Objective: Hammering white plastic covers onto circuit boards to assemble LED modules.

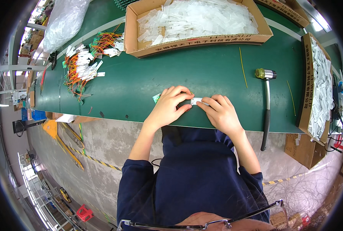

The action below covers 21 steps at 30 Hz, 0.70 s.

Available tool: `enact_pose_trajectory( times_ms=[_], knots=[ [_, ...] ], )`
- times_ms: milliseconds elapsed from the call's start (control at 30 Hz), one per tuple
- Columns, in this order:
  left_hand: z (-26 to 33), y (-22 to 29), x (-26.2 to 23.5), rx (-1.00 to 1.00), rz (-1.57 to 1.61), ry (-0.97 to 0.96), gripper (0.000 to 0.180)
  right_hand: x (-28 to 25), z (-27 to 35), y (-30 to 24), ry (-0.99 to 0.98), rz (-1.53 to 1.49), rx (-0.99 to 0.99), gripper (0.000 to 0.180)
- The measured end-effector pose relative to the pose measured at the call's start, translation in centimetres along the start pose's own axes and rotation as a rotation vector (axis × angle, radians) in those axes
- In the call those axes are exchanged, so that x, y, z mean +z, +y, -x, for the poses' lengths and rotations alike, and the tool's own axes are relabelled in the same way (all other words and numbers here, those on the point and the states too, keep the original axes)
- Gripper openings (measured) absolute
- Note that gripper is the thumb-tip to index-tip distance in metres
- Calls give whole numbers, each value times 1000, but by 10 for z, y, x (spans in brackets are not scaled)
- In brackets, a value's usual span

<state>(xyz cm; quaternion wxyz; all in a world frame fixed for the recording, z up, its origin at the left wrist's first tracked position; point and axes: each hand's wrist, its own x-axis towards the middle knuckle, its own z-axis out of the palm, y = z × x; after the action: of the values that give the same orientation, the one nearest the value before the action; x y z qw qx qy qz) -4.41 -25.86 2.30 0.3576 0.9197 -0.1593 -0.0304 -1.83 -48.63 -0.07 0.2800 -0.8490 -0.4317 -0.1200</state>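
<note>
A small white plastic case (195,101) lies between my two hands near the front edge of the green table. My left hand (168,106) is closed at its left end, thumb and fingers curled in around it. Bent fingers of my right hand (222,114) press on the right end, partly covering it. A small green circuit board (156,98) sticks out on the far side of my left hand. Whether wires join the board to the case is hidden by that hand.
A cardboard box (202,41) of clear plastic strips stands at the back; another box (305,88) with white cases is at the right. A hammer (267,100) lies right of my hands. Wired white pieces (87,66) are heaped left. Thin yellow wires (243,67) lie about.
</note>
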Motion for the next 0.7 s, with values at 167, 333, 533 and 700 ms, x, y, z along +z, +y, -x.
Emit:
enact_pose_trajectory(
  times_ms=[167, 333, 533, 700],
  knots=[
    [-1, 1, 2, -13, -10, 11, 28, -1, 0, 0, -2, 0, -3, 36],
    [0, 3, 5, -42, -19, 23, 30, 0, -1, 0, 9, -4, -7, 36],
    [1, 2, 8, -4, -56, 61, 32, 0, -1, 1, 3, 3, -2, 35],
    [3, 7, 7, 1, -152, 87, 34, -1, -1, 1, 11, -9, -1, 35]
  ],
)
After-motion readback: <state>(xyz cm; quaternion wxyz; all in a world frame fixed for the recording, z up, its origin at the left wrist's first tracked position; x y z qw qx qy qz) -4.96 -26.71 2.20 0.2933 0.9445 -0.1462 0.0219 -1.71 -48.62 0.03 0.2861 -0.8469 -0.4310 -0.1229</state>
